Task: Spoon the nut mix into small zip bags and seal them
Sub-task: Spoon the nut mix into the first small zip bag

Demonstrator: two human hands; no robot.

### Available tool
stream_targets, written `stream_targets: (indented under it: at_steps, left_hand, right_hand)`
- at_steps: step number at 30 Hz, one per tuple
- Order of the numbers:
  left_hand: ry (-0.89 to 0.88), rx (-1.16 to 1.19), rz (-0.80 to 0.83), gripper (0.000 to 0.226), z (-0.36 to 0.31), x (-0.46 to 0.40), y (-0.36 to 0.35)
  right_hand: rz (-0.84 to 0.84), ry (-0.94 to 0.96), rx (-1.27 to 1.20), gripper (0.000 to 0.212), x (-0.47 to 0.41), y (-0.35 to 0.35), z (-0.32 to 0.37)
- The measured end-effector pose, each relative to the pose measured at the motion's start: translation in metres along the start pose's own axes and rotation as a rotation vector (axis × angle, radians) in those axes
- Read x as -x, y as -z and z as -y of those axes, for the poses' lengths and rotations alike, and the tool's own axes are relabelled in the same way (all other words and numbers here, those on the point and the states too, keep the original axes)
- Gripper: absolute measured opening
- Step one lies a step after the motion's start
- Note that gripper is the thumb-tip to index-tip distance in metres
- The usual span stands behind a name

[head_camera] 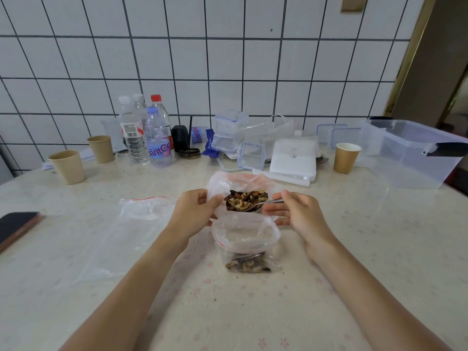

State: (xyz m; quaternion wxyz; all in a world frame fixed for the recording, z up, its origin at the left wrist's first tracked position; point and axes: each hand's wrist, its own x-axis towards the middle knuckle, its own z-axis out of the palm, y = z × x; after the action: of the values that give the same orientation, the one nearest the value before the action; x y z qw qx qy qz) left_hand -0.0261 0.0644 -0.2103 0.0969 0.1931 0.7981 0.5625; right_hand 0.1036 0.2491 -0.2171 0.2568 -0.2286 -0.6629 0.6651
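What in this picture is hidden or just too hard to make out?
Head view only:
- Spoon: the handle's end is hidden inside the right hand.
- Big nut bag: the left hand covers its near left edge.
- Phone: cut off by the left frame edge.
- Storage bin: cut off at the right edge.
- Bottle labels: print too small to read fully.

Front bottle (159, 144): label reads roughly "Ganten" in pink-purple script, partly distorted. Small bottle (198, 134) lying behind it by the wall: same script on its label, only partly legible. Bottle (132, 133) on the left: red-and-white label with a barcode, digits too small to read. Blue wrapper (209, 145): white print, unreadable.
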Motion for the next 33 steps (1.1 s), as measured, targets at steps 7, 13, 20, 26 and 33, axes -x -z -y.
stream_targets:
  at_steps: [7,13,20,26,33]
  left_hand:
    - [0.005,0.066,0.001,0.019,0.000,-0.001,0.000]
    - [-0.070,-0.292,-0.110,0.047,0.003,-0.008,0.015]
    - [-0.258,-0.365,-0.128,0.039,-0.018,0.001,0.031]
    - [-0.169,-0.405,0.288,0.035,-0.028,0.017,0.033]
    - [-0.190,-0.338,0.415,0.011,-0.031,0.024,0.027]
  right_hand:
    - [0.003,-0.028,-0.090,0.033,0.002,0.002,0.004]
    - [-0.009,0.096,-0.122,0.036,0.007,0.006,0.019]
    - [0.006,0.178,-0.190,0.042,0.012,0.017,0.038]
    - [0.054,0.213,-0.135,0.042,0.016,0.021,0.045]
    - [0.225,0.365,0.098,0.043,0.030,0.011,0.044]
